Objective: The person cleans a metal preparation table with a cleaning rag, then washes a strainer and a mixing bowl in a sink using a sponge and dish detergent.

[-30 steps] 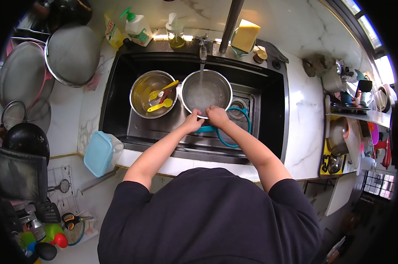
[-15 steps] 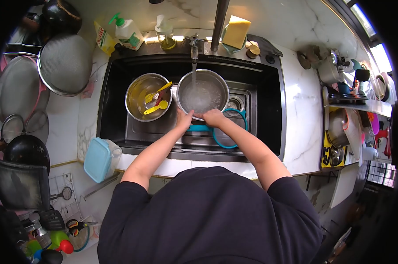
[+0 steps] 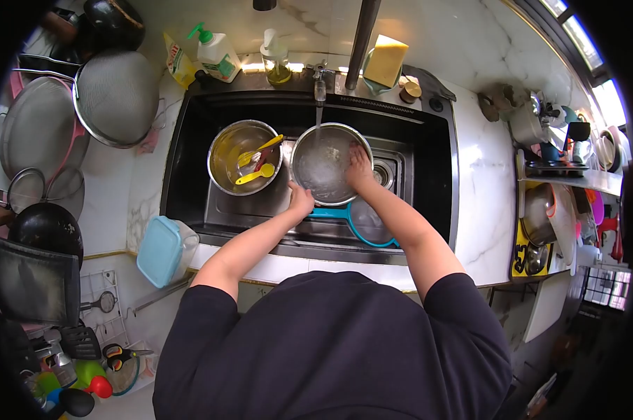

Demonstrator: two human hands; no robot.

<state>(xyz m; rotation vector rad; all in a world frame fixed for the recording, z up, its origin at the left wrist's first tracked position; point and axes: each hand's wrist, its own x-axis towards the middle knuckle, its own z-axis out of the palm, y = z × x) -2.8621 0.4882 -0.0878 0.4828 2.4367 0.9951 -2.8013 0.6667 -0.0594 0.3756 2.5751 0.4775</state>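
A metal bowl [image 3: 325,175] of water stands in the black sink [image 3: 183,161] under the running faucet [image 3: 320,87]. My left hand [image 3: 301,200] holds its lower left rim. My right hand [image 3: 360,168] rests at the right inner side of the bowl, fingers extended. Just left of it sits a second metal bowl [image 3: 222,164] with a yellow spoon [image 3: 255,174], another yellow utensil [image 3: 262,150] and something reddish inside. A strainer with a blue rim and handle [image 3: 332,213] lies below the water bowl, partly under my right forearm.
Behind the sink stand a green-pump bottle [image 3: 219,57], a clear dispenser [image 3: 276,63] and a yellow sponge [image 3: 385,61]. A blue-lidded container [image 3: 159,252] is at the front left. Large strainers [image 3: 117,98] hang left; a shelf [image 3: 596,178] with kitchenware is at the right.
My right hand has moved from the bowl's front rim up to its right inner side. My left hand stays at the lower left rim. The whole view has shifted slightly.
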